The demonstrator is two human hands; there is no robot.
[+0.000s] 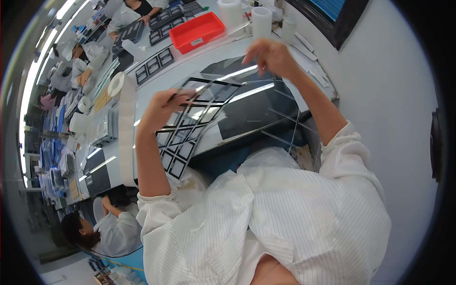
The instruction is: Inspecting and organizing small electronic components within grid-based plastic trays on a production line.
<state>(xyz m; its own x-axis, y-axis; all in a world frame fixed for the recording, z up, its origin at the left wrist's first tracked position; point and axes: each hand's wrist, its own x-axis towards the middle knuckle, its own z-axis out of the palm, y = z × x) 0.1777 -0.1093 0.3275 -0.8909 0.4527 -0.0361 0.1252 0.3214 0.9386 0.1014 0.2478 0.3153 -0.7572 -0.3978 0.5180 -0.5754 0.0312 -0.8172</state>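
black-framed grid sheet (190,128), clear panes | red tray (197,31) | white coat sleeves (161,209) with fine stripes | white tape rolls (261,19) | dark glossy panel (256,111)

White label (196,42) on red tray's (209,23) near wall.

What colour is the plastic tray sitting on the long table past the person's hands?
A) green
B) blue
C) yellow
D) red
D: the tray is bright red with a small white label on its side, standing on the pale table beyond the left hand and the right hand, which hold up a black gridded sheet.
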